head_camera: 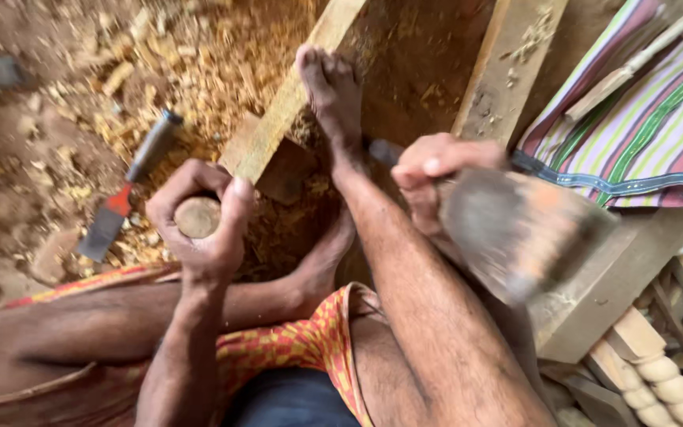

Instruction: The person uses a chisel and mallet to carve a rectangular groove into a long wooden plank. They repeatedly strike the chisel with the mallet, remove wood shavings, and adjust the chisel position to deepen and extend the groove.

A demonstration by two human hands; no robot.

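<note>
My left hand [203, 225] is wrapped around the round end of a wooden piece [198, 217], held upright near my lap. In my right hand [428, 178] is the handle of an adze-like tool, and its broad dark blade [519, 233] is motion-blurred at the right. A long pale wooden plank [298, 87] runs away from me, and my foot [333, 99] rests beside it. A chisel with a dark handle and a red band [124, 190] lies on the ground left of my left hand.
Wood shavings [199, 63] cover the dirt floor. A second plank [507, 67] and a thick beam [618, 277] lie at the right, with a striped cloth [642, 126] on top. Turned wooden spindles [666, 379] sit at the bottom right.
</note>
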